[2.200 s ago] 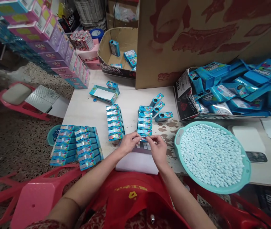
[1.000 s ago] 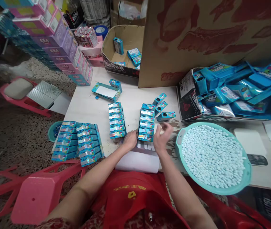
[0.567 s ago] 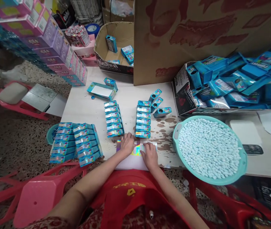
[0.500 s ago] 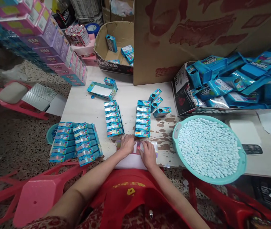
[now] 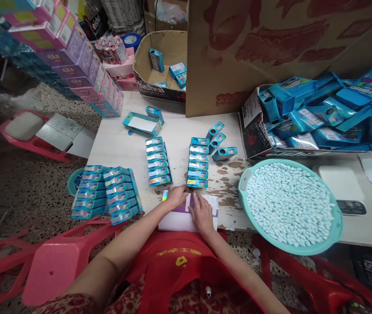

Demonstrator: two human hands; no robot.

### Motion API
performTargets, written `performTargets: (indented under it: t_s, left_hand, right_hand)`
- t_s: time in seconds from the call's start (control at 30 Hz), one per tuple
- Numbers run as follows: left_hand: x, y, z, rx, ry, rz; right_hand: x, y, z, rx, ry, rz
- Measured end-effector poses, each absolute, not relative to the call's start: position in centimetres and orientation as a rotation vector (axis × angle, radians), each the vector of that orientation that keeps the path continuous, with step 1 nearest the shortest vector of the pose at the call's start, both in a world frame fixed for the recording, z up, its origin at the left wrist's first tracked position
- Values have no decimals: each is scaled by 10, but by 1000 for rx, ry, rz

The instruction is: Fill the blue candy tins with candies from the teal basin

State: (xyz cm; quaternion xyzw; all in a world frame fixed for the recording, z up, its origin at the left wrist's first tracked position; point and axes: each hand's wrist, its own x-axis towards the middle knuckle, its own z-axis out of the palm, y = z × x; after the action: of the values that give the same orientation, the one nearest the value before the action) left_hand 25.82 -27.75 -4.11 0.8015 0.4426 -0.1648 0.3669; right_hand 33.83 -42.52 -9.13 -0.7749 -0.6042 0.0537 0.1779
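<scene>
In front of me lies a white sheet [image 5: 181,221] with a purple printed band, pale rectangles and a shiny rainbow-coloured corner. My left hand [image 5: 176,197] is closed at its upper edge, fingers bent over the paper. Resting on the band, my right hand [image 5: 202,213] has its fingers stretched and apart. The fingertips of both hands come close together; whether a small piece is between them cannot be made out. Just beyond stand two rows of small blue candy boxes, a left row [image 5: 158,162] and a right row [image 5: 198,163], each in a tray.
More boxed rows [image 5: 120,196] stand at the table's left edge. To the right is a turquoise basin [image 5: 242,192] of pale blue candies, beside a scale [image 5: 339,185]. Behind are an open blue tray [image 5: 140,126], loose boxes [image 5: 224,153] and a carton [image 5: 249,126] heaped with blue packs.
The sheet's band now looks purple and its rainbow corner shows at the left. My right hand has shifted slightly, its fingers flatter on the sheet. The whole view has moved a little.
</scene>
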Motion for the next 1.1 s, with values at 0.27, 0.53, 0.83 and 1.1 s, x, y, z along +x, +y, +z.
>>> performTargets:
  t_s: [0.27,0.53,0.83,1.1]
  left_hand:
    - [259,-270,-43,1982,1133,-377]
    - [258,-269,-47,1939,1111,-354]
    - [256,-269,-50,1936,1148,-320]
    - [256,-269,-49,1926,1115,-336]
  right_hand:
    - [343,-425,-85,-2102,-1765,164]
    - [349,-413,-84,-2205,-1681,191]
    - [350,-421,-80,-2097,-1754,261]
    - [352,-409,-90,-2202,-1692,237]
